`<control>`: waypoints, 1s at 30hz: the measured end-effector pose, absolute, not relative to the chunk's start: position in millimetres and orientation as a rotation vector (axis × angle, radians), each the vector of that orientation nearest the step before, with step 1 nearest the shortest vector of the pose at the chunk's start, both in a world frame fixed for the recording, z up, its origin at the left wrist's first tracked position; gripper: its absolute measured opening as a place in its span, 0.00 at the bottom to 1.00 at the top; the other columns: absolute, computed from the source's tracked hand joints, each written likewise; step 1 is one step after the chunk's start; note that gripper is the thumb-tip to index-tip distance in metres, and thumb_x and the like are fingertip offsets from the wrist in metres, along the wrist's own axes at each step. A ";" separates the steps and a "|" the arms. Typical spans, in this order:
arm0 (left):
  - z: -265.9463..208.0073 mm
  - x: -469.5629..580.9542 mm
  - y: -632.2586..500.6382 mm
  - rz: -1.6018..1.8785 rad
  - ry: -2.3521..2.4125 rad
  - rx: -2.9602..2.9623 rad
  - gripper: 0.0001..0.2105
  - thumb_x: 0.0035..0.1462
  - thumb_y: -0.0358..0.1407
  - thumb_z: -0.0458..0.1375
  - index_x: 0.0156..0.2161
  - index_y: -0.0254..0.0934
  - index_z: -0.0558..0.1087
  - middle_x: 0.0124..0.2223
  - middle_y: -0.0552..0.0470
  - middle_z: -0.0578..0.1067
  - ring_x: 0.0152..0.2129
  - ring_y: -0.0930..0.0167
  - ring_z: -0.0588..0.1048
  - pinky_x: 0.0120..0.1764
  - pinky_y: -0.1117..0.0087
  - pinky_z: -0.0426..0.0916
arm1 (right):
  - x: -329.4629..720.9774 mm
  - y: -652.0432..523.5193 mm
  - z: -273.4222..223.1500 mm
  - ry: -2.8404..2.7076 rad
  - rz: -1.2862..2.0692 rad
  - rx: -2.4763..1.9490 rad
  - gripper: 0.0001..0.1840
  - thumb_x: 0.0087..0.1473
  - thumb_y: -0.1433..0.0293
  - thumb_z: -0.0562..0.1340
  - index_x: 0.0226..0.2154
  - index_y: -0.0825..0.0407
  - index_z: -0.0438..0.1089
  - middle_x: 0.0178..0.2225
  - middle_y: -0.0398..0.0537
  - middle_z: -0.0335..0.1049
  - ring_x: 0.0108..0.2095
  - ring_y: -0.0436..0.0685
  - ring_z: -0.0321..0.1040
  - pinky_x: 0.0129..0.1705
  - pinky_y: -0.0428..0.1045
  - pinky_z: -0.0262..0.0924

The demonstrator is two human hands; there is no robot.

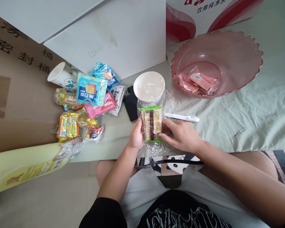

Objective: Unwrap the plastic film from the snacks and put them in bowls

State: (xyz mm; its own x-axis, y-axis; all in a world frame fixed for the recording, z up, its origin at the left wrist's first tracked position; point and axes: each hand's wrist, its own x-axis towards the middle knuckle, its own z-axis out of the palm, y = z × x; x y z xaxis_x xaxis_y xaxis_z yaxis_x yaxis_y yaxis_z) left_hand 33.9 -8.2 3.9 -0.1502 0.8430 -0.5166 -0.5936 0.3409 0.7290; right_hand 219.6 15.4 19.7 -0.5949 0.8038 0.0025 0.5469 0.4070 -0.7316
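At the near edge of the desk (pixel 242 129), just before the white bowl (pixel 149 85), holding the pack (pixel 151 123) two-handed, clamping its left side with left hand (pixel 136 136), pinching its right edge with right hand (pixel 183 136)!

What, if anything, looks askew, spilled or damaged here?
Pale green cloth is wrinkled in front of the translucent pink fluted bowl rather than lying smooth. White paper cup with blue print slants at left; can't tell if tipped. No spill or damage visible.
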 end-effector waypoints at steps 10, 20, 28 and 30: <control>5.3 33.4 -9.2 1.223 1.105 0.299 0.19 0.59 0.50 0.62 0.44 0.35 0.79 0.48 0.42 0.83 0.58 0.54 0.75 0.58 0.53 0.72 | 216.9 16.8 20.7 -2.309 1.079 -1.267 0.15 0.65 0.59 0.53 0.43 0.52 0.67 0.30 0.49 0.78 0.28 0.59 0.73 0.30 0.50 0.50; 8.7 35.3 -11.6 1.133 1.054 0.317 0.19 0.57 0.49 0.64 0.43 0.35 0.80 0.47 0.42 0.84 0.57 0.52 0.76 0.58 0.52 0.72 | 215.8 18.2 22.2 -2.224 1.229 -1.306 0.12 0.61 0.58 0.57 0.37 0.50 0.64 0.28 0.47 0.75 0.28 0.57 0.70 0.30 0.49 0.48; 5.7 36.4 -10.8 1.190 1.164 0.273 0.16 0.55 0.48 0.65 0.40 0.36 0.81 0.38 0.46 0.85 0.50 0.53 0.80 0.52 0.53 0.75 | 216.6 17.8 20.8 -2.082 1.280 -1.248 0.14 0.56 0.57 0.60 0.38 0.50 0.61 0.26 0.44 0.71 0.24 0.54 0.65 0.29 0.49 0.52; 5.3 36.4 -10.7 1.199 1.167 0.274 0.16 0.55 0.48 0.65 0.39 0.35 0.80 0.38 0.46 0.85 0.50 0.54 0.80 0.53 0.54 0.75 | 217.1 18.2 20.8 -2.074 1.295 -1.233 0.14 0.57 0.58 0.60 0.40 0.50 0.62 0.29 0.45 0.72 0.24 0.53 0.64 0.29 0.49 0.53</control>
